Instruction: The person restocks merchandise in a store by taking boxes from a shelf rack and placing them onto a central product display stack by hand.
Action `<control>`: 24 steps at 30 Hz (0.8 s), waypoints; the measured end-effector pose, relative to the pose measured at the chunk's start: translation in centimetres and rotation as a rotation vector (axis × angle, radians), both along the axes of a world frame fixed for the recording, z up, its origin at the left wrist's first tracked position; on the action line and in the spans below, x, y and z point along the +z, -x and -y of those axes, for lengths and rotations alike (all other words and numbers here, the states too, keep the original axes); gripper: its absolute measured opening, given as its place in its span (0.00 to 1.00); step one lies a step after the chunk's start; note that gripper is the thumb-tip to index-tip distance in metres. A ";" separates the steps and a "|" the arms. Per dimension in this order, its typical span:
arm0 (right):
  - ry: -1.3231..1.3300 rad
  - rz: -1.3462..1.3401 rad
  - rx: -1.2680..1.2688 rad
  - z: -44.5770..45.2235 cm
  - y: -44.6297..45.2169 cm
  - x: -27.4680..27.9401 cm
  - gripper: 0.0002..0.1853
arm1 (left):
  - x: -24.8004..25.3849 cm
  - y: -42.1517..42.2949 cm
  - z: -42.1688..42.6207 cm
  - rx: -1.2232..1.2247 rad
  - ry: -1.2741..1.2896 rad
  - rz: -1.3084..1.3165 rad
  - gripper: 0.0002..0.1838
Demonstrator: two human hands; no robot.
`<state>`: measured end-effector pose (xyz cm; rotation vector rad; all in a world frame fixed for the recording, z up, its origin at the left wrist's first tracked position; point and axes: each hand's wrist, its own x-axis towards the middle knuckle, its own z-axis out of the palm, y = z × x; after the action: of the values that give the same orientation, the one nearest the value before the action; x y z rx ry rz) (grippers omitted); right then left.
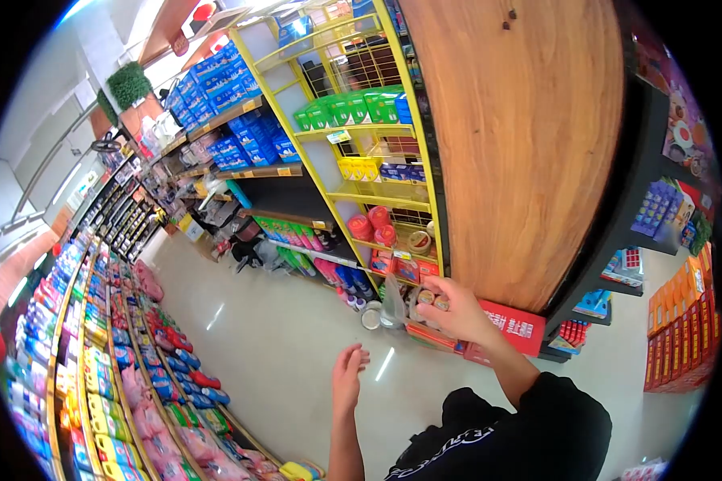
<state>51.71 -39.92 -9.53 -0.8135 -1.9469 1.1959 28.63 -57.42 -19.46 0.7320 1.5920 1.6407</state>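
My right hand [457,311] reaches over a cardboard box [433,335] on the floor at the foot of a yellow wire rack [327,191]. Its fingers are stretched and apart, and round-topped tubs [427,297] show beside them; I cannot tell whether the fingertips touch one. Beside the box are a clear plastic bag [391,305] and a round tin-like container [371,316]. My left hand [349,373] hangs above the floor with its fingers loosely bent and apart, holding nothing.
The rack holds green boxes [353,108], yellow boxes [358,169] and red round packs [373,224]. A wooden panel [525,144] stands to its right. Packed shelves [112,361] line the left of the aisle. Stacked orange boxes [678,329] stand at the far right.
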 end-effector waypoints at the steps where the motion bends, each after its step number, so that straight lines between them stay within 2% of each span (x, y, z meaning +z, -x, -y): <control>1: -0.033 -0.070 0.001 -1.1 1.8 -0.1 0.32 | 1.3 1.6 -2.3 -0.044 0.003 -0.181 0.21; 4: -0.130 -0.137 -0.030 -5.8 7.5 -0.4 0.31 | 4.6 6.3 -8.7 -0.065 -0.021 -0.572 0.25; 5: -0.202 -0.068 -0.096 -7.4 9.2 0.0 0.30 | 5.2 7.7 -10.8 -0.048 -0.039 -0.677 0.25; 9: -0.371 -0.127 -0.231 -14.5 16.4 -0.8 0.31 | 6.8 14.6 -19.4 -0.056 -0.156 -0.723 0.28; 10: -0.304 -0.171 -0.226 -16.2 18.2 -0.5 0.31 | 7.3 16.4 -21.5 -0.066 -0.162 -0.727 0.28; 12: -0.177 -0.259 -0.219 -19.5 21.5 1.0 0.32 | 9.0 19.5 -26.3 -0.089 -0.184 -0.733 0.29; 16: -0.312 -0.420 -0.212 -25.6 27.4 4.8 0.30 | 13.8 24.8 -36.2 -0.149 -0.263 -0.715 0.30; 20: -0.648 -0.346 -0.383 -29.9 31.6 10.6 0.26 | 18.6 28.7 -44.7 -0.155 -0.357 -0.844 0.29; 24: -0.701 -0.146 -0.484 -36.2 36.4 13.6 0.23 | 22.2 32.1 -52.8 -0.097 -0.406 -1.072 0.27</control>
<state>15.28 -3.74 4.02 -0.7222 -1.7280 0.2426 -3.51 -4.63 2.76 2.1191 1.8220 1.5822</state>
